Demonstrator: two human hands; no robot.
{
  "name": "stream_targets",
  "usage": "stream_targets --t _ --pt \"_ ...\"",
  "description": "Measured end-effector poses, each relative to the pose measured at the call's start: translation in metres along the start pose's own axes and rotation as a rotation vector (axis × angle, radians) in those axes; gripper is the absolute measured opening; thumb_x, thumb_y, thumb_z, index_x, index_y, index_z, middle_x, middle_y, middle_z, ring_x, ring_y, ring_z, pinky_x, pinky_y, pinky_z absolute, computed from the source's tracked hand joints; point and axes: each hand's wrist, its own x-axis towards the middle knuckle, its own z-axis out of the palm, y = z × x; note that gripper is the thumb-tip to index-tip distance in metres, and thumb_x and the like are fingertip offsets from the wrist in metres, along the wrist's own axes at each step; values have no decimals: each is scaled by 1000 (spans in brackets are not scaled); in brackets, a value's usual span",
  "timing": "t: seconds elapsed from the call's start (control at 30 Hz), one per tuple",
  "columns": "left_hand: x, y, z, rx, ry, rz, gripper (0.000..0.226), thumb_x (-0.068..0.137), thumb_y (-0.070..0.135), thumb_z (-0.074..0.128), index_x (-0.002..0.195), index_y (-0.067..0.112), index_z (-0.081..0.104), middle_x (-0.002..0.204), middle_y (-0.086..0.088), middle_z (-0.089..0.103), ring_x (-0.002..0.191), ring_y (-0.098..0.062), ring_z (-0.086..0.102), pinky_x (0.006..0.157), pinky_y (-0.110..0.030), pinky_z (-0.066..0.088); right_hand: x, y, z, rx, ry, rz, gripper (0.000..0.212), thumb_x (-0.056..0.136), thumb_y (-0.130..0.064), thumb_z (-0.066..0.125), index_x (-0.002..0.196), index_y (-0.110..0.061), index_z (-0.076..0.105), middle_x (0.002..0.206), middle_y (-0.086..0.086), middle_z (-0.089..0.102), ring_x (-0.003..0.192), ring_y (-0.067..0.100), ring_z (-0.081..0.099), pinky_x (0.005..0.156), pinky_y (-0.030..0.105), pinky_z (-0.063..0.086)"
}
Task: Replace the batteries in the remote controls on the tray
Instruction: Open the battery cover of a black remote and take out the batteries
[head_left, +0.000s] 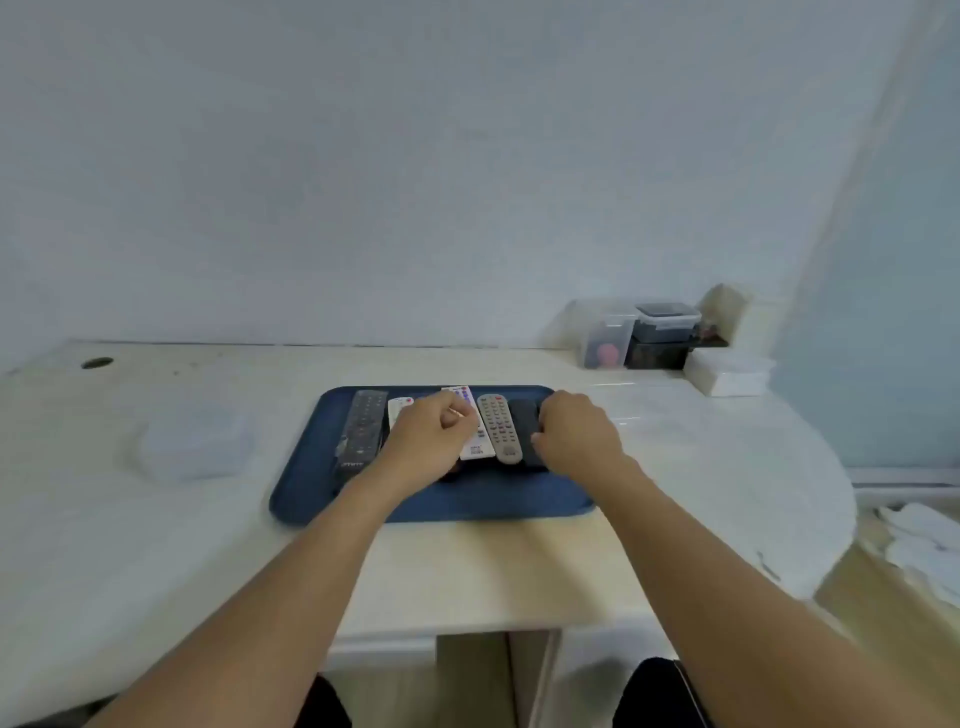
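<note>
A blue tray (467, 512) lies mid-desk with several remote controls side by side. From the left they are a dark grey remote (363, 426), a white remote with a red button (399, 408), a white remote with coloured buttons (475, 447), a grey remote (497, 426) and a black remote (523, 421). My left hand (428, 439) hovers over the white remotes with curled fingers, and whether it holds anything is hidden. My right hand (579, 434) curls its fingers round the right edge of the black remote.
A clear plastic box (195, 441) sits on the desk left of the tray. Stacked storage containers (644, 338) and a white box (727, 371) stand at the back right. White cloths (924, 545) lie beyond the desk's rounded right edge. A cable hole (97, 362) is far left.
</note>
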Motion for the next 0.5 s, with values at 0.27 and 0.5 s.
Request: stream_targets --t 0.27,0.5 --pt "-20 -11 5 -85 88 125 19 95 12 62 101 31 63 89 -6 68 69 -20 62 66 -32 52 -18 18 20 -95 -24 28 19 92 -16 54 110 -14 56 115 8 58 102 32 61 73 33 40" --pt "-5 -21 18 -43 130 213 15 97 11 61 108 20 65 86 8 65 70 -2 60 67 -25 50 -9 29 35 5 26 75 16 91 -17 57 107 -18 56 110 6 51 92 32 60 76 37 48"
